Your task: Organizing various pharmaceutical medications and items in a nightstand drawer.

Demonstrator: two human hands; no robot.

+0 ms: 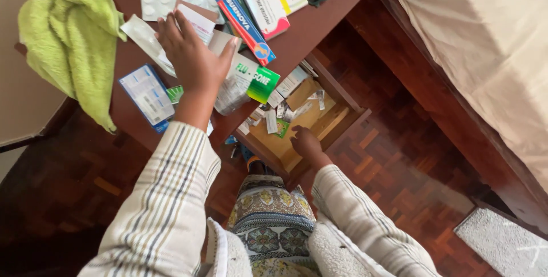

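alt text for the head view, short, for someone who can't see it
Seen from above, a person's left hand rests on medicine boxes and blister packs spread over a dark wooden bedside table, while the right hand reaches into its open wooden drawer of small packets.

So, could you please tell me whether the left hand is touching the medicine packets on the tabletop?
Touching. The head view shows the left hand spread flat on the pile of medicine packets, palm and fingers pressed onto them with no gap.

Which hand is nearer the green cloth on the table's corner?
Left. The left hand rests on the medicine packets on the table, just beside the green cloth. The right hand is down in the open drawer, farther off.
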